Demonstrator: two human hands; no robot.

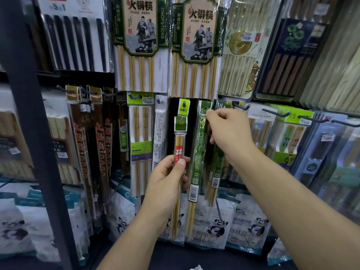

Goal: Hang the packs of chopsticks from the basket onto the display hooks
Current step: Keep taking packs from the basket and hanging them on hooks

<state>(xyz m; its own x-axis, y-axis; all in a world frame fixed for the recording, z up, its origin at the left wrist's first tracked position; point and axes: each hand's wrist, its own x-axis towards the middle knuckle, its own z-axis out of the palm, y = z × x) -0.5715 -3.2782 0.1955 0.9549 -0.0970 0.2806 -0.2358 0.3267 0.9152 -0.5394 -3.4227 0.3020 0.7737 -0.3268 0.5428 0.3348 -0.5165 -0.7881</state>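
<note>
the left hand [167,180] pinches a slim red-labelled chopstick pack [179,145] upright below a display hook [184,104]; the right hand [227,131] grips green chopstick packs [198,145] hanging beside it

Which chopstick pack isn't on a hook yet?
The slim pack with the red band, pinched in the left hand: its green header sits below the hook, not on it. The right hand grips green packs at their hook.
</note>
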